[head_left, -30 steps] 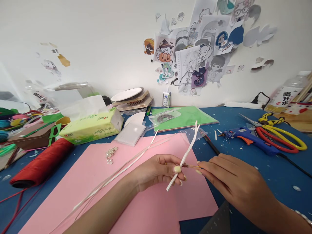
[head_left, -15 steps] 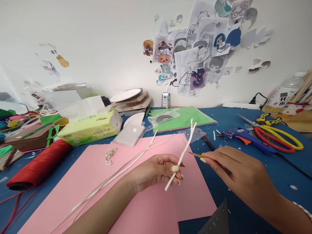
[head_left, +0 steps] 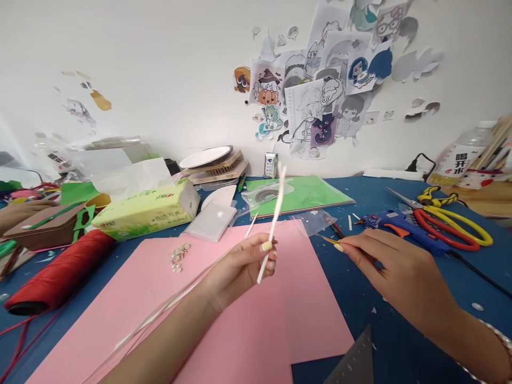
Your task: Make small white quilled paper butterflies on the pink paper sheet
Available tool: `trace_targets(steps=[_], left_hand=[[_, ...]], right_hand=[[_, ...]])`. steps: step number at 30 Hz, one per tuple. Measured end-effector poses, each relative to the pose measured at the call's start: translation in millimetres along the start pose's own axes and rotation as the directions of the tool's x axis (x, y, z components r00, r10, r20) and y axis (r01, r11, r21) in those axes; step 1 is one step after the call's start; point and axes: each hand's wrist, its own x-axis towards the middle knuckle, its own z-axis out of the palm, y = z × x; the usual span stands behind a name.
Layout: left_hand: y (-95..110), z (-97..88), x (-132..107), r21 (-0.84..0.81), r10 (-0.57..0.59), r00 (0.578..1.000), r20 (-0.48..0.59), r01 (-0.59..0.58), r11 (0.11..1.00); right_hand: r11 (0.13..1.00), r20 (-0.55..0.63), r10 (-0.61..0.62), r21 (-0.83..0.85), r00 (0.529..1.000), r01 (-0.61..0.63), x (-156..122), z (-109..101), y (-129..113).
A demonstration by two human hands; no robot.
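Observation:
My left hand (head_left: 245, 261) pinches a thin white strip (head_left: 277, 210) between thumb and fingers above the pink paper (head_left: 316, 320). The strip stands nearly upright, its top blurred by motion and its lower end poking out below my fingers. Over the blue table at the right, my right hand (head_left: 396, 277) grips a slim yellowish stick tool (head_left: 330, 240) with a fine dark point aimed left; its exact kind is unclear. The tool and the strip are apart. More long pale strips (head_left: 168, 306) lie across the pink paper, partly behind my left forearm.
Small pearly beads (head_left: 179, 255) and a clear packet (head_left: 212, 221) lie on the pink paper. Rightward are a blue glue gun (head_left: 408, 226) and scissors (head_left: 444, 229). A tissue pack (head_left: 148, 210), red thread spool (head_left: 60, 272) and another person's hand (head_left: 28, 210) are at left. A set square (head_left: 356, 357) lies in front.
My left hand has moved left and up with the white strip, away from the pointed tool. My right hand has hardly moved. Another person's hand has appeared at the far left.

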Motion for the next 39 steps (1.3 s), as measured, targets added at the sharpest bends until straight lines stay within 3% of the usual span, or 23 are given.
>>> trace_targets(steps=[7, 14, 27, 39], left_hand=[[7, 5.7, -4, -0.085, 0.077, 0.997, 0.009, -0.076, 0.993], [-1, 2.3, -3, -0.008, -0.018, 0.997, 0.081, 0.019, 1.000], [-6, 5.0, -4, 0.100, -0.145, 0.972, 0.187, 0.128, 0.987], [-7, 10.8, -7, 0.133, -0.223, 0.941, 0.253, 0.194, 0.972]], right_hand=[[0.999, 0.035, 0.043, 0.017, 0.998, -0.043, 1, 5, 1], [0.982, 0.114, 0.101, 0.150, 0.988, -0.117, 2, 3, -7], [0.949, 0.142, 0.122, 0.275, 0.982, -0.158, 3, 0, -13], [0.955, 0.146, 0.157, 0.230, 0.977, -0.188, 4, -1, -11]])
